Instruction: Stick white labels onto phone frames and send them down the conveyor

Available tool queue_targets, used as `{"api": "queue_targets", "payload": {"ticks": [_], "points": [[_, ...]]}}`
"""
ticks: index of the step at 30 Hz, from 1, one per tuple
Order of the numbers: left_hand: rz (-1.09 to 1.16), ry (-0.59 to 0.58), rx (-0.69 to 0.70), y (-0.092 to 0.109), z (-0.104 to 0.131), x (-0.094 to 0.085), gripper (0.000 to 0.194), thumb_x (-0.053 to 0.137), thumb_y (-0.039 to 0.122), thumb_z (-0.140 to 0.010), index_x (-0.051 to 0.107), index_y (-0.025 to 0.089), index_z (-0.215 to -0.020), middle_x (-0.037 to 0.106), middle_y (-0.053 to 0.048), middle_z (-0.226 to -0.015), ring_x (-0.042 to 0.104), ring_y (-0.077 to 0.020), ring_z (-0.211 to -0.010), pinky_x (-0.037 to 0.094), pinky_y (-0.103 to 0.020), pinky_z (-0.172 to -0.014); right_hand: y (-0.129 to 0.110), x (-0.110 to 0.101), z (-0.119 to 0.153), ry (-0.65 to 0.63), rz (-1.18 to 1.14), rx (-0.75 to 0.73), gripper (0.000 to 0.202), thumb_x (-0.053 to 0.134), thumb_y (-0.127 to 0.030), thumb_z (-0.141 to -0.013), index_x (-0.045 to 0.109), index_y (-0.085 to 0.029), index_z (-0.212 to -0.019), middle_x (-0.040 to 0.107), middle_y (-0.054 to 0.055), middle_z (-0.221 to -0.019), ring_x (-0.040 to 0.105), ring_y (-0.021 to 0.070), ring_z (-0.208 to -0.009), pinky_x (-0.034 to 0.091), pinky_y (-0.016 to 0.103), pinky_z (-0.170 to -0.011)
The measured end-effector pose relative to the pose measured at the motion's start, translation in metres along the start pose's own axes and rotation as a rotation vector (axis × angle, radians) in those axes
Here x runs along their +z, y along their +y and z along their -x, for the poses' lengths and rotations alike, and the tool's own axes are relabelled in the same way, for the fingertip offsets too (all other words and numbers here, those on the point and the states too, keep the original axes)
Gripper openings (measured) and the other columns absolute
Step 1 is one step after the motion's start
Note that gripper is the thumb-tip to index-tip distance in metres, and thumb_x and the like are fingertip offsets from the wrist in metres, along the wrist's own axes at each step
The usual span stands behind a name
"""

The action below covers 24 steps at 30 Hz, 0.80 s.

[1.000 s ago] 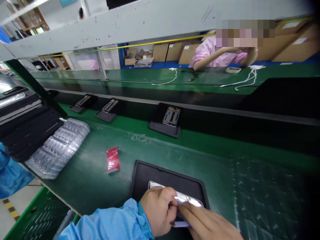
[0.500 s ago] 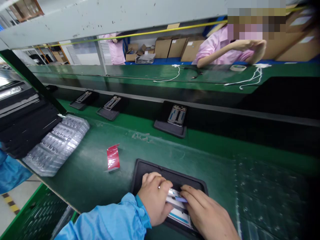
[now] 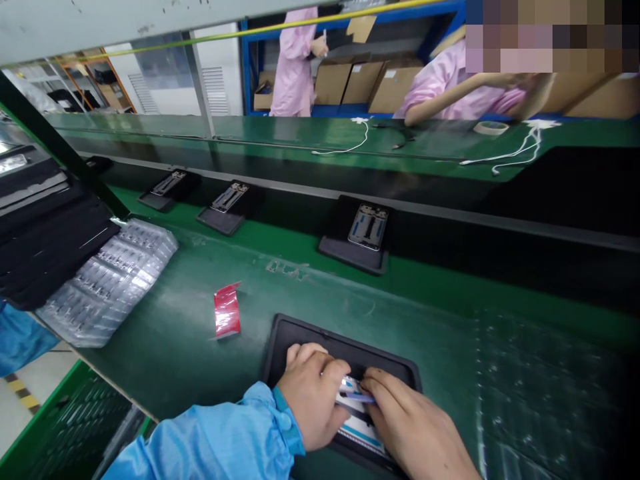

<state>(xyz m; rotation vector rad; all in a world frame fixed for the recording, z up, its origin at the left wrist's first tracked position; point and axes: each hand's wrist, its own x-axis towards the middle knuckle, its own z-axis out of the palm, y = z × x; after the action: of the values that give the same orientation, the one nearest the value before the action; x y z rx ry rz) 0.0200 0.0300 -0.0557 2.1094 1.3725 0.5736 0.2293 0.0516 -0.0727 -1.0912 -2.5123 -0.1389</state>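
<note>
A phone frame (image 3: pixel 361 427), silvery with blue strips, lies in a black tray (image 3: pixel 345 340) on the green table in front of me. My left hand (image 3: pixel 313 397) grips its left side, fingers curled and thumb bent toward the middle. My right hand (image 3: pixel 407 413) presses over the right side, its fingers bent together. Between the hands, a narrow bluish-purple strip (image 3: pixel 357 397) runs to the right fingertips; whether they pinch it is hidden. Both hands cover much of the frame.
A red film piece (image 3: pixel 227 312) lies left of the tray. Clear plastic blister trays (image 3: pixel 113 280) sit farther left, another (image 3: pixel 545 393) at right. Beyond, phone frames in black trays (image 3: pixel 353 253) rest on the belt. People in pink (image 3: pixel 295 63) are across the line.
Trays on the belt have shifted slightly right. A person in pink in the background has moved right. The view tilts down a little less; my hands keep almost the same pose.
</note>
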Motion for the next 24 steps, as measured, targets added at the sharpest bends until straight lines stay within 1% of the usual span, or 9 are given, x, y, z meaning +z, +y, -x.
{"api": "queue_targets", "payload": {"ticks": [6, 11, 17, 24], "points": [[-0.006, -0.005, -0.003, -0.0006, -0.0005, 0.0002, 0.057, 0.073, 0.029, -0.074, 0.050, 0.021, -0.125, 0.062, -0.011, -0.116, 0.051, -0.0307, -0.116, 0.039, -0.052, -0.099, -0.0025, -0.0051, -0.0030, -0.010, 0.009, -0.022, 0.027, 0.046, -0.010, -0.092, 0.072, -0.017, -0.091, 0.076, 0.008, -0.100, 0.073, 0.0201, -0.087, 0.056, 0.030, -0.076], [-0.008, -0.011, -0.005, -0.0010, -0.0007, 0.0005, 0.058, 0.074, 0.029, -0.074, 0.049, 0.022, -0.125, 0.062, -0.011, -0.117, 0.051, -0.0310, -0.116, 0.038, -0.052, -0.100, -0.0028, -0.0032, 0.0007, -0.025, 0.025, -0.024, 0.027, 0.045, -0.009, -0.092, 0.071, -0.016, -0.093, 0.076, 0.009, -0.102, 0.073, 0.0208, -0.088, 0.056, 0.031, -0.078], [-0.012, -0.012, -0.010, 0.0000, -0.0004, 0.0007, 0.060, 0.076, 0.027, -0.072, 0.049, 0.021, -0.125, 0.062, -0.011, -0.117, 0.050, -0.0309, -0.117, 0.038, -0.052, -0.100, -0.0020, 0.0011, 0.0036, 0.002, 0.023, -0.014, 0.031, 0.040, -0.016, -0.096, 0.070, -0.015, -0.094, 0.076, 0.009, -0.100, 0.071, 0.0200, -0.087, 0.054, 0.031, -0.076], [-0.009, -0.012, -0.014, 0.0002, -0.0002, -0.0007, 0.058, 0.076, 0.028, -0.072, 0.050, 0.021, -0.124, 0.062, -0.011, -0.117, 0.050, -0.0304, -0.117, 0.038, -0.052, -0.101, -0.0062, -0.0042, 0.0058, 0.003, 0.052, -0.022, 0.032, 0.040, -0.018, -0.096, 0.072, -0.017, -0.098, 0.075, 0.007, -0.103, 0.071, 0.0192, -0.089, 0.054, 0.032, -0.078]]}}
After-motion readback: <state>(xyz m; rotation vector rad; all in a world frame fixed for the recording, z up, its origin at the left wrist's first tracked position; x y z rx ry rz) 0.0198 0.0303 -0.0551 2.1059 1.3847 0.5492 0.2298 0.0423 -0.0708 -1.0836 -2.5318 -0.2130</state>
